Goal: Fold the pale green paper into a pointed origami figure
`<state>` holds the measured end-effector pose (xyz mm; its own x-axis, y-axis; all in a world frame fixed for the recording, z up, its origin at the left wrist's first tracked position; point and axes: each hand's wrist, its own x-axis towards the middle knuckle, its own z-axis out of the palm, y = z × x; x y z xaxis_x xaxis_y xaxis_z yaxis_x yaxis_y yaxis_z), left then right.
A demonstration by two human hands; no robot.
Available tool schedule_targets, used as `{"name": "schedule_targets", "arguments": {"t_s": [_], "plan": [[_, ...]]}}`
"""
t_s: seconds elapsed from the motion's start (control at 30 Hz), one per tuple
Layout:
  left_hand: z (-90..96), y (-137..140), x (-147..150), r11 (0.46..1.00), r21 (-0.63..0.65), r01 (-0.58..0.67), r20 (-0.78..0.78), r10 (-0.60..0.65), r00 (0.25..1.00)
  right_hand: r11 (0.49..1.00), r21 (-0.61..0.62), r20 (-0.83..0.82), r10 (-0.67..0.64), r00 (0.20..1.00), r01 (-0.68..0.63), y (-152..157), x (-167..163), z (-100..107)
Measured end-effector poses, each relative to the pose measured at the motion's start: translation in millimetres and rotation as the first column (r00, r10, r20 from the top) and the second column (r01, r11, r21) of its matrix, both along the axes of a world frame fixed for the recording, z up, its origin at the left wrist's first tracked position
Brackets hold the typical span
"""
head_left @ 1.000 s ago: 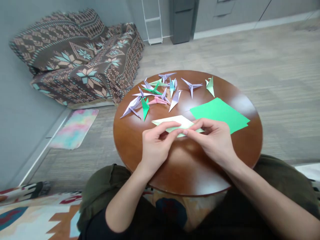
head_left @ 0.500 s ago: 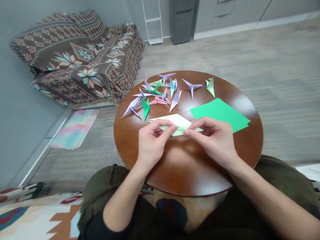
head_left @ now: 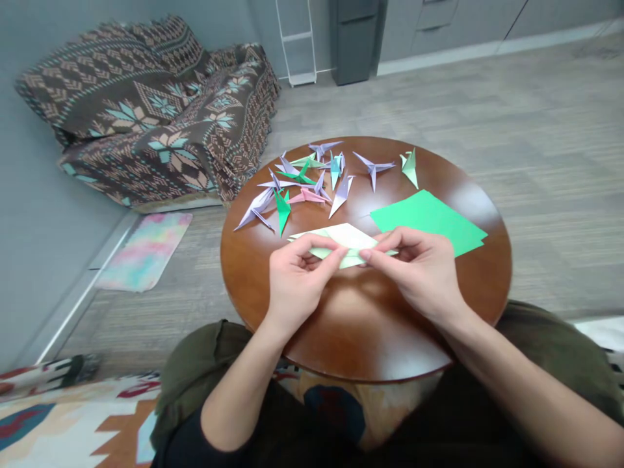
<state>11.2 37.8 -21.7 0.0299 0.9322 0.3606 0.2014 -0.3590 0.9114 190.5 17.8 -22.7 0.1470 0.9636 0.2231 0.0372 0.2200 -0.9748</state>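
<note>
A pale green folded sheet of origami paper (head_left: 351, 235), long and diamond-like, is held between both hands above the near part of the round table. My left hand (head_left: 303, 273) pinches its left part, thumb on top and fingers curled beneath. On the other side my right hand (head_left: 420, 268) grips the paper with thumb and index finger. The two thumb tips are close together along its near edge. Just beyond my right hand lie green paper sheets (head_left: 429, 220), slightly fanned. Part of the folded paper is hidden by my fingers.
Several folded paper cranes in purple, green and pink, among them a pink crane (head_left: 308, 195), cluster on the far left of the brown table (head_left: 361, 338). A pale green crane (head_left: 410, 168) stands at the far right. A patterned covered sofa (head_left: 160, 117) is beyond, left.
My right thumb and fingers have shifted slightly on the folded paper, and its creased near edge shows a little more. The cranes and green sheets stay in place.
</note>
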Motion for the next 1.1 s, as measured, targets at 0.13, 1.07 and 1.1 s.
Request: {"name": "schedule_targets", "arguments": {"t_s": [0.13,1.07,1.1], "plan": [[0.4,2.2,0.1,0.996,-0.067,0.063,0.109,-0.055,0.993,0.998,0.027,0.001,-0.049,0.999,0.049,1.5,1.8,-0.1],[0.1,-2.6,9.2,0.996,0.043,-0.081,0.160,0.074,0.984,0.999,0.015,-0.082,-0.034,0.996,0.036,-0.8,-4.6,-0.1],[0.0,-2.8,9.4,0.996,0.044,-0.077,0.161,0.069,0.985,0.999,0.019,-0.079,-0.037,0.996,0.039,-0.9,-4.7,-0.3]]}}
